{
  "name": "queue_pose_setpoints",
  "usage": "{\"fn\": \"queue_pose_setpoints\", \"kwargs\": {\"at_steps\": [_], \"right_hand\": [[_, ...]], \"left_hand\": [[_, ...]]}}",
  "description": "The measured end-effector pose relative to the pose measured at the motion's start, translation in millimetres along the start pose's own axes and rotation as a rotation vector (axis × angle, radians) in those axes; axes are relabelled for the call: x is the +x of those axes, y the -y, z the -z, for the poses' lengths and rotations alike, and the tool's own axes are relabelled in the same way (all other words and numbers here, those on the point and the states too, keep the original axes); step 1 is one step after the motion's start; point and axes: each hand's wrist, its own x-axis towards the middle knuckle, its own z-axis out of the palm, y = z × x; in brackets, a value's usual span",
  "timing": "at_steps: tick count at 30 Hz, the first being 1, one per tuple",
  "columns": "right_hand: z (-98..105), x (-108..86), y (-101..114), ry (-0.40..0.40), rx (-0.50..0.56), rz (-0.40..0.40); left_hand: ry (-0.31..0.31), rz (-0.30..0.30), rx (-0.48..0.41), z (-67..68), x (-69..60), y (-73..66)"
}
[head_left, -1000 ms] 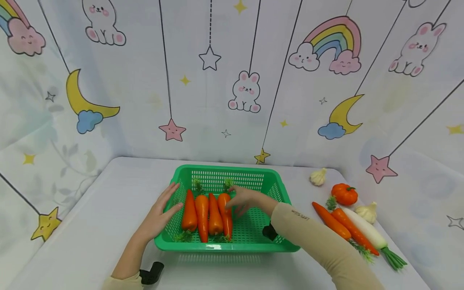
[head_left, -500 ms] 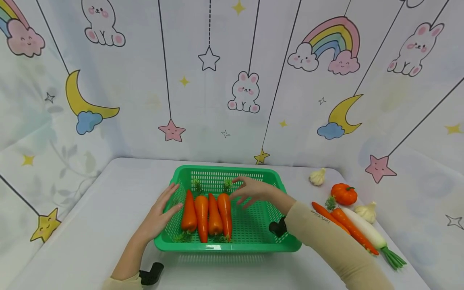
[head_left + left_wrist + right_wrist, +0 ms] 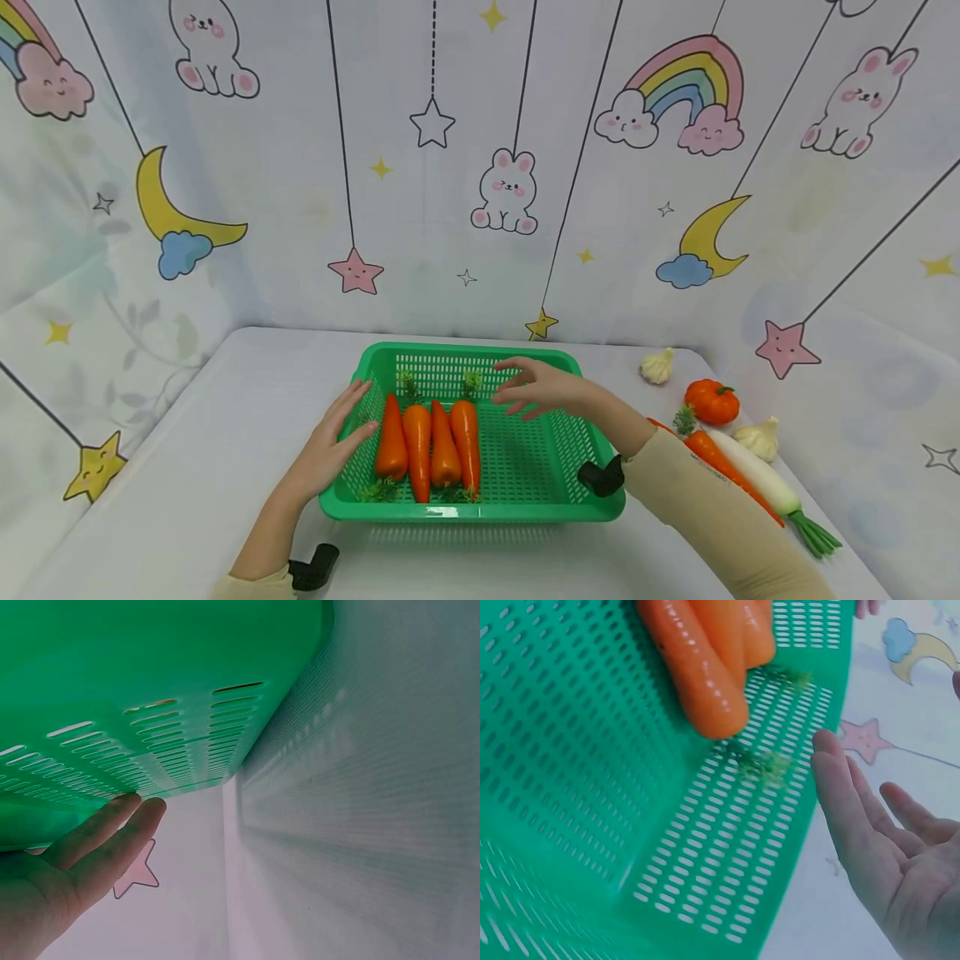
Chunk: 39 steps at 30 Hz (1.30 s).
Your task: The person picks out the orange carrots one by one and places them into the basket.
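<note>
Several orange carrots lie side by side in the left half of a green basket, their green tops pointing to either end. My left hand rests with spread fingers at the basket's left rim; in the left wrist view its fingers touch the slotted side wall. Over the basket's right half, near the back rim, my right hand hovers with loose fingers and holds nothing. The right wrist view shows that hand beside the basket wall, apart from the carrots.
On the table to the right are garlic bulbs, an orange pumpkin, carrots and a white radish with a green top. My right forearm partly covers the carrots there. A patterned cloth hangs behind.
My right hand has let go of the rightmost carrot in the basket and moved right and slightly back, away from it. That carrot lies beside the others. My left hand has stayed in place.
</note>
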Motion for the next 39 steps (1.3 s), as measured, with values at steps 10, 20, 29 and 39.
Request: {"fn": "queue_pose_setpoints", "kwargs": {"at_steps": [10, 20, 29, 39], "right_hand": [[14, -26.1, -4, -0.032, -0.023, 0.077], [27, -52.0, -25, -0.126, -0.019, 0.145], [37, -75.0, -45, -0.231, -0.039, 0.278], [45, -100.4, -68, -0.413, -0.18, 0.321]], "left_hand": [[0.002, 0.002, -0.003, -0.1, -0.4, -1.7], [0.003, -0.007, -0.003, -1.0, -1.3, -2.5], [-0.004, -0.008, -0.001, -0.7, -0.2, 1.1], [-0.007, -0.01, -0.001, -0.7, -0.3, 0.2]]}}
